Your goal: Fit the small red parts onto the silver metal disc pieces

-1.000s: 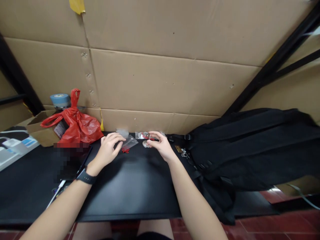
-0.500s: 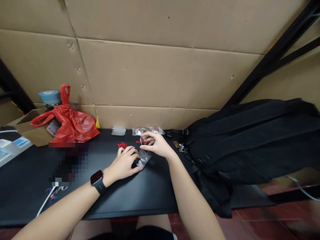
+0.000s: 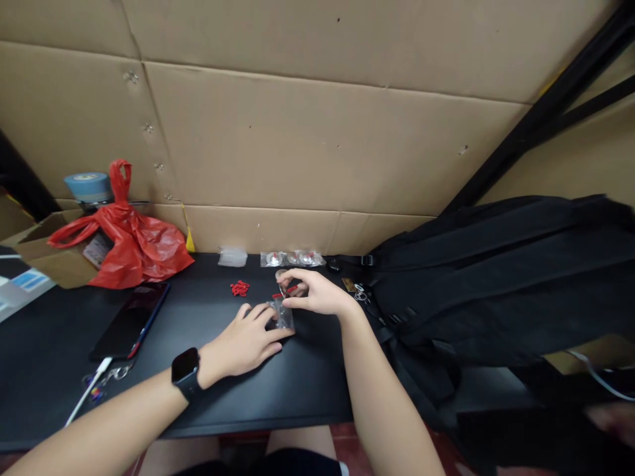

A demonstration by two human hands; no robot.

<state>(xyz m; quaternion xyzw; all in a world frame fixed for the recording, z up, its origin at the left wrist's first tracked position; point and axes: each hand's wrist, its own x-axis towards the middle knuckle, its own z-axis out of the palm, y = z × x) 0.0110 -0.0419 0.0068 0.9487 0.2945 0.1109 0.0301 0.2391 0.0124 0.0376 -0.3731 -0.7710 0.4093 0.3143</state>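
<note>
Between the thumb and fingers of my right hand [image 3: 317,291] is a small round silvery disc [image 3: 282,283], held on edge just above the table. A short red cord [image 3: 285,293] shows beside it; whether it is attached, I cannot tell. My left hand [image 3: 253,337] rests on the black table with its fingers spread, touching a small clear plastic bag [image 3: 284,316] partly hidden under them. Just beyond those fingers lies a little heap of red cords [image 3: 240,288]. Along the back, clear packets [image 3: 274,258] with round pieces and red bits sit beside a stack of clear bags [image 3: 233,257].
A black backpack [image 3: 506,284] fills the right side, with metal rings [image 3: 361,295] near its edge. On the left are a phone [image 3: 131,320] on a white cable [image 3: 86,395], a red plastic bag [image 3: 139,244] and a cardboard box [image 3: 54,258]. Cardboard [image 3: 297,145] walls the back.
My left hand has slid slightly towards me and right, uncovering more of the red cords. My right hand still holds the disc, a little lower. The view has shifted slightly.
</note>
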